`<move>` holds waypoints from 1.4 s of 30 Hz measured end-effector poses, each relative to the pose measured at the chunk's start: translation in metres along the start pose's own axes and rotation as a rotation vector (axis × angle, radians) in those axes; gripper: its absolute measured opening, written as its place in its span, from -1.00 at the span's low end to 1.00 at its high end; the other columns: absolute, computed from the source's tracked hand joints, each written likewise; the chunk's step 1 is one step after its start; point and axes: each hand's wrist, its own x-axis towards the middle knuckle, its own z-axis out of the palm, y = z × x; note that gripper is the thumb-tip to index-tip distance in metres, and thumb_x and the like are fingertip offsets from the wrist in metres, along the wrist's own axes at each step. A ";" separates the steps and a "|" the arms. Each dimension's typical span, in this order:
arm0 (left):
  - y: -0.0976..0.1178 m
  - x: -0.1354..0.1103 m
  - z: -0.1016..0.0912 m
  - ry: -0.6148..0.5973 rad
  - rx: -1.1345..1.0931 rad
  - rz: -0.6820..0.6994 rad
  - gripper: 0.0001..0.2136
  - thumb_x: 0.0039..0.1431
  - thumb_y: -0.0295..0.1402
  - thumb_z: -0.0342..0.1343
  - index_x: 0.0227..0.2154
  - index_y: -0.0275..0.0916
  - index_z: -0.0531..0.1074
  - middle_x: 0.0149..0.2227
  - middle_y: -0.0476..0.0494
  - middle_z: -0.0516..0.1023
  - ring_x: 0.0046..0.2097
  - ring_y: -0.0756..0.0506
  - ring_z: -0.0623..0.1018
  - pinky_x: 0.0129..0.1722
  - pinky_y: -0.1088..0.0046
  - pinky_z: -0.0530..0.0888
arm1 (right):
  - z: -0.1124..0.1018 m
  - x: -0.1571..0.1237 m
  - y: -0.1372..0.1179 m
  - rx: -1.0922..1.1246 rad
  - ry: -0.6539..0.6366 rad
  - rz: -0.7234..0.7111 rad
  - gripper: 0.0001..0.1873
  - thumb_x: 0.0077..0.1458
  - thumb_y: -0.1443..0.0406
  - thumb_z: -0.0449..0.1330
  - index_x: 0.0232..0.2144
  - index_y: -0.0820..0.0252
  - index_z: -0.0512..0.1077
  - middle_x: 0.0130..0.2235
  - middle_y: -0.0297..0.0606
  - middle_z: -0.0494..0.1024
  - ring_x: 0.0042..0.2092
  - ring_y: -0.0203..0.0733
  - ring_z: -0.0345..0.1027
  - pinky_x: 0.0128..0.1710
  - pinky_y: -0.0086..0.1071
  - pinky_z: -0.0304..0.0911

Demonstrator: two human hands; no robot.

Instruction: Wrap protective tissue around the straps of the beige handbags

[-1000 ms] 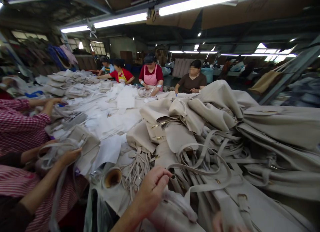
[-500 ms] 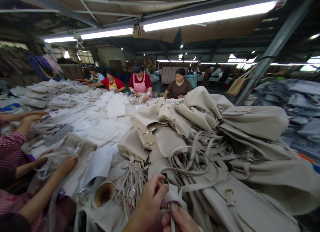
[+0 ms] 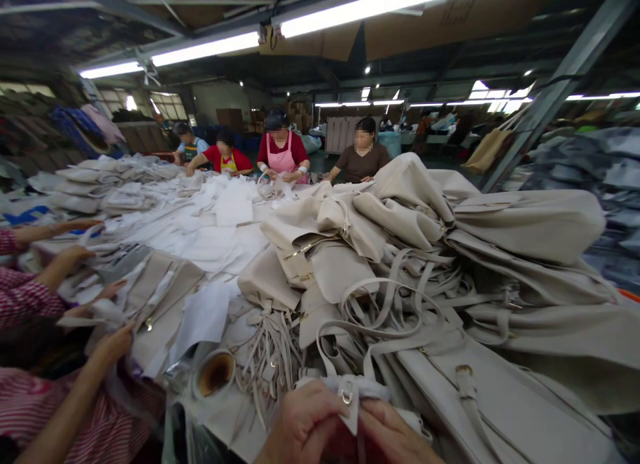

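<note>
At the bottom middle, my left hand [image 3: 306,417] grips a beige bag strap [image 3: 351,419] beside its gold-coloured metal ring. My right hand [image 3: 393,432] is closed on the same strap from the other side. White wrapping [image 3: 370,387] lies around the strap piece just above my fingers. Its lower end is hidden between the hands. A longer looping strap [image 3: 383,341] rises behind it over a large pile of beige bags [image 3: 505,397]. Left of my hands lies a bundle of thin beige straps [image 3: 270,357].
A round container [image 3: 215,374] with a brown-stained inside stands left of the strap bundle. White paper sheets [image 3: 200,321] cover much of the table. On the left, a co-worker's hands [image 3: 113,344] handle another beige bag [image 3: 160,297]. Several people work across the table.
My hands have moved slightly down and turned, and the strap's metal ring now faces up between them. The co-worker's bag at left now lies flatter, its zipper showing. The view has shifted a little.
</note>
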 end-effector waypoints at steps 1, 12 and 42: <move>-0.007 -0.004 0.005 0.049 -0.050 -0.040 -0.78 0.27 -0.32 0.05 -0.28 -0.13 0.63 -0.34 -0.17 0.60 -0.26 -0.12 0.54 -0.20 0.41 0.42 | -0.001 0.000 -0.003 -0.027 -0.018 -0.010 -0.64 -0.01 -0.04 0.31 -0.28 0.04 0.62 -0.21 -0.23 0.64 0.03 0.12 0.43 0.04 -0.12 0.31; -0.029 0.002 0.041 0.293 -0.779 -0.599 -0.63 -0.27 -0.17 0.44 -0.46 -0.23 0.42 -0.57 0.01 0.52 -0.61 0.02 0.43 -0.57 0.52 0.38 | -0.005 0.008 0.009 -0.072 0.108 0.069 -0.71 -0.05 0.07 0.34 -0.47 0.19 0.54 -0.57 -0.39 0.50 -0.60 -0.33 0.28 -0.60 -0.48 0.20; -0.029 0.019 0.066 0.066 -0.101 -0.455 -0.89 0.01 -0.38 0.18 -0.37 -0.25 0.50 -0.41 -0.05 0.56 -0.33 -0.09 0.48 -0.36 0.49 0.37 | -0.010 -0.010 0.002 0.417 0.146 0.052 -0.75 -0.17 0.30 0.35 -0.34 0.26 0.60 -0.41 -0.30 0.62 -0.48 -0.41 0.36 -0.46 -0.56 0.25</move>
